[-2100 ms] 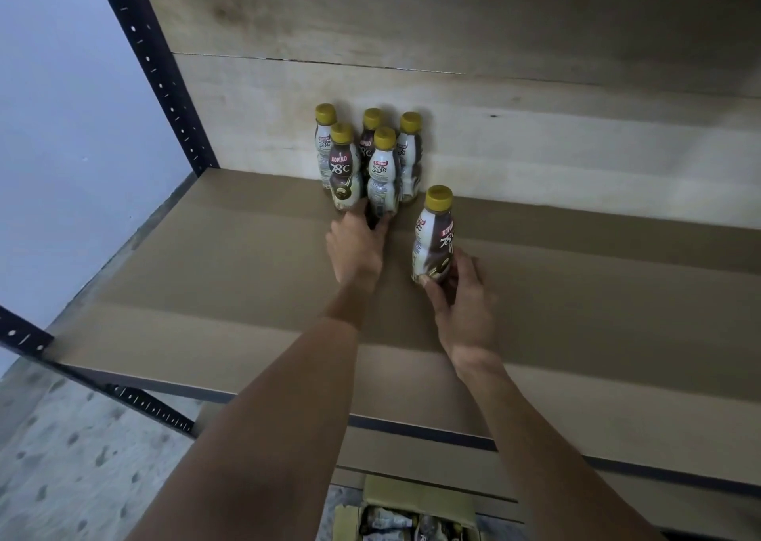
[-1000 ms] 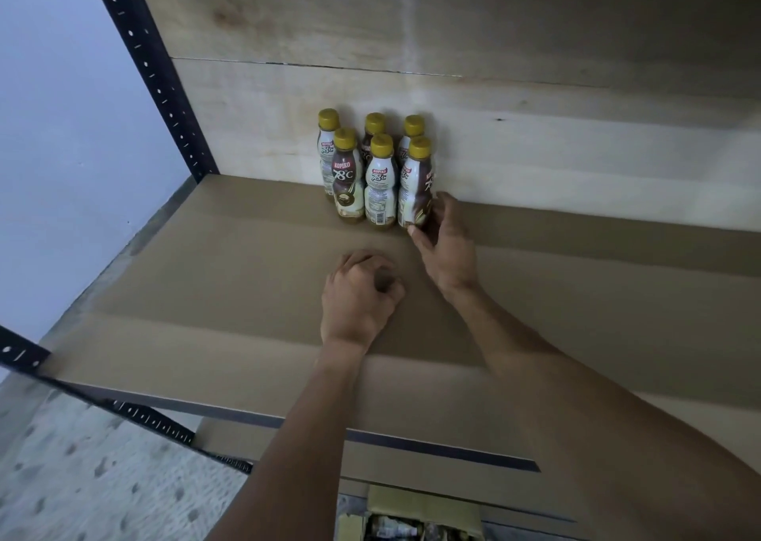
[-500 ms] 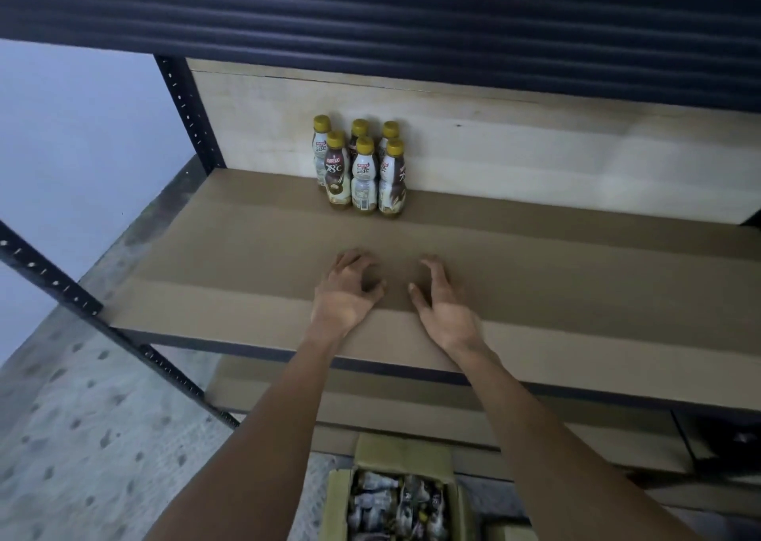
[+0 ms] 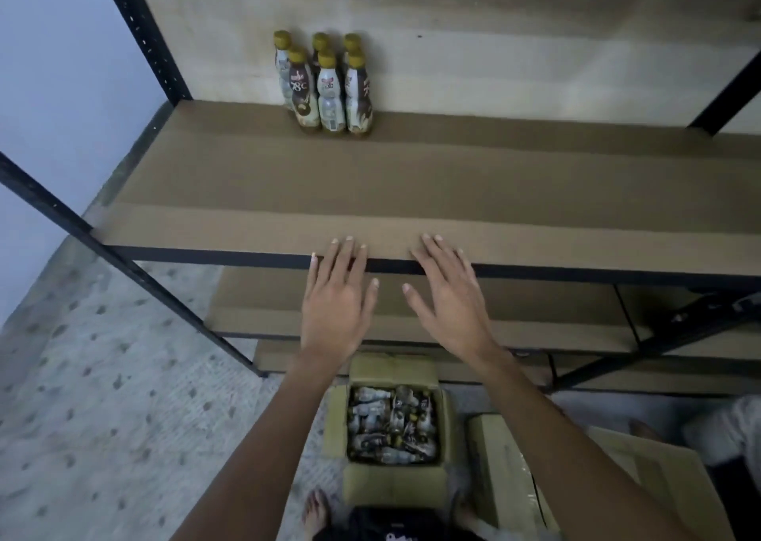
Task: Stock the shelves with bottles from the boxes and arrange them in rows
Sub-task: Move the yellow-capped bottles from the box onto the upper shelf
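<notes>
**Both hands empty at the shelf's front edge, six bottles at the back**

At the far left a pale wall (image 4: 49, 67) meets a speckled floor (image 4: 103, 396). A black perforated post (image 4: 144, 25) rises at the shelf's back left corner. The shelf (image 4: 247, 194) is a brown board with a dark front rail. It carries six bottles (image 4: 329, 87) near that corner, against the wooden back panel. They stand upright in two rows of three, packed close, with yellow caps and brown-and-white labels.

The left hand (image 4: 335, 310) is at the shelf's front edge, palm down. Its fingers (image 4: 350, 252) are straight, slightly spread, and grip nothing. Their tips overlap the front rail, but whether they touch the board cannot be told. The six bottles are well apart from these fingers, across the depth of the board and slightly to the left.

A bare foot (image 4: 315, 507) shows on the floor at the bottom. Just right of it, below and between the hands, an open box (image 4: 393, 487) is filled with loose bottles (image 4: 391, 425) lying jumbled on their sides.

The right hand (image 4: 449, 306) is just beside the left at the same edge, palm down. Its fingers (image 4: 436, 252) are straight and spread, and it is also empty. Behind the hands lies a lower shelf (image 4: 535, 318). A closed box (image 4: 498, 466) sits just beside the open one, on its right.
</notes>
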